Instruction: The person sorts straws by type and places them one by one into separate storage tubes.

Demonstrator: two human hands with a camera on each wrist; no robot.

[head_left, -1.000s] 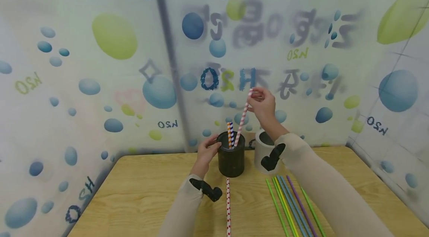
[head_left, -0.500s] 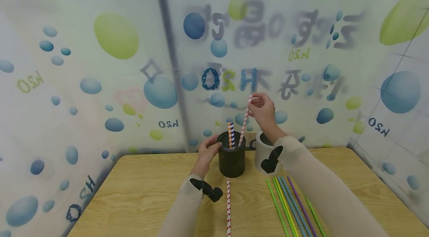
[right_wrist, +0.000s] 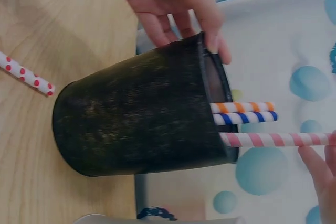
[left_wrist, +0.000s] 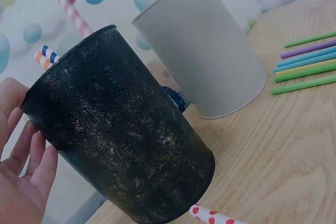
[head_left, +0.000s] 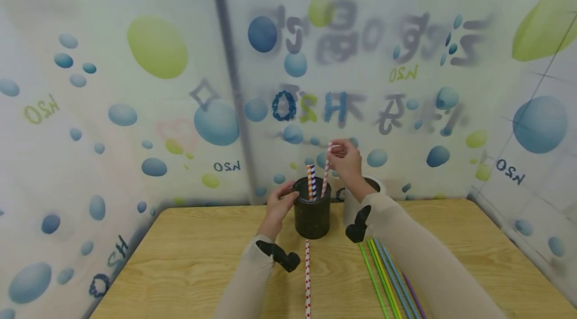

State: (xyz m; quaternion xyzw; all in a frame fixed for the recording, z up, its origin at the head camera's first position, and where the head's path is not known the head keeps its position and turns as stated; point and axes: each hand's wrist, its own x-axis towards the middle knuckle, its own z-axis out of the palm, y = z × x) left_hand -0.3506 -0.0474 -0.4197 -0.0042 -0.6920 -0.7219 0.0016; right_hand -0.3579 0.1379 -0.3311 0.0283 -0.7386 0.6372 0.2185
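Observation:
A black cylindrical container stands near the table's back edge. The left hand grips its left side at the rim, thumb and fingers to either side of the wall in the right wrist view. Inside lean an orange-striped paper straw and a blue-striped paper straw, their tops above the rim. The right hand pinches a pink-striped paper straw near its top; the lower end is hidden within the black container. A red-dotted paper straw lies on the table in front.
To the right stands a white cylindrical container, partly behind the right forearm in the head view. Green straws, a yellow straw, blue straws and a purple straw lie at the front right. A patterned curtain hangs behind the table.
The right hand has come down and slightly left, lowering the pink-striped straw deeper into the black container. The straw stands more upright. The left hand keeps its place at the rim.

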